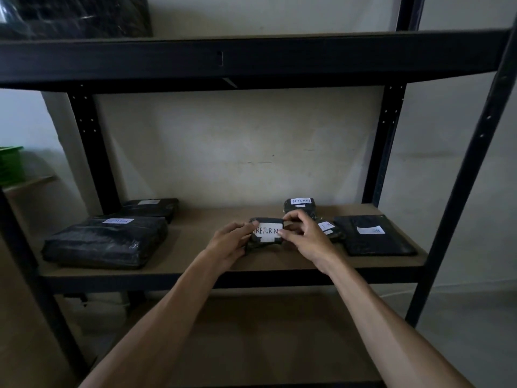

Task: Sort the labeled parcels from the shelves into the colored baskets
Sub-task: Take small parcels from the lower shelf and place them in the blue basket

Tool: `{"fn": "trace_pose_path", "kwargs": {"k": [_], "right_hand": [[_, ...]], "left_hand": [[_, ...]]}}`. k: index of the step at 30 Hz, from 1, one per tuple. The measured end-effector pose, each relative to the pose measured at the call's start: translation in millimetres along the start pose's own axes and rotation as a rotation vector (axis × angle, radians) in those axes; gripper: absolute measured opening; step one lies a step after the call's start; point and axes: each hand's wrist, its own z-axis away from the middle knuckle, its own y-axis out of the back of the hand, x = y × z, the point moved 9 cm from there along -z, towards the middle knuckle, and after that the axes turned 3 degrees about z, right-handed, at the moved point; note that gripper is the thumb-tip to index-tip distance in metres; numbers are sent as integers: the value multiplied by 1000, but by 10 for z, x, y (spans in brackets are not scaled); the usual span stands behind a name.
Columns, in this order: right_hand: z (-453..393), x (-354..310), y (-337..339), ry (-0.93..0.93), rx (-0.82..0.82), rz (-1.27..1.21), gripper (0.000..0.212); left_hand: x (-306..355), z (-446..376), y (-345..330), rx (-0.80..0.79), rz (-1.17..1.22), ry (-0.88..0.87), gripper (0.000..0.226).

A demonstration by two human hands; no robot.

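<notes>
A small black parcel [266,232] with a white label reading RETURN is held just above the middle shelf board [195,236]. My left hand [229,243] grips its left side and my right hand [303,233] pinches its right edge. Behind it stands another small black parcel [300,205] labeled RETURN. A further small labeled parcel [328,229] lies partly hidden behind my right hand. A flat black parcel [373,235] lies at the right. At the left lie a large black parcel [106,242] and a second one [151,207] behind it.
Black metal uprights [92,147] and the upper shelf beam [223,61] frame the bay. A green basket [9,166] shows at the far left edge. A dark wrapped bundle [75,15] sits on the top shelf. A lower shelf board [251,340] lies beneath my arms.
</notes>
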Motion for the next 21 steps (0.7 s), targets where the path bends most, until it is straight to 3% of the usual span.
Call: {"fn": "trace_pose_path", "kwargs": {"k": [4, 6, 9, 14, 21], "right_hand": [[23, 14, -57, -85, -16, -237, 27], [62, -35, -92, -151, -28, -363, 26], [124, -258, -124, -242, -54, -393, 23], [146, -949, -60, -347, -89, -374, 27], [496, -2139, -41, -566, -216, -437, 35]], "left_hand": [[26, -5, 30, -2, 101, 59, 25], [56, 41, 39, 19, 136, 97, 41], [199, 201, 55, 94, 179, 166, 46], [868, 563, -70, 75, 204, 267, 53], [1881, 1377, -117, 198, 149, 390, 52]]}}
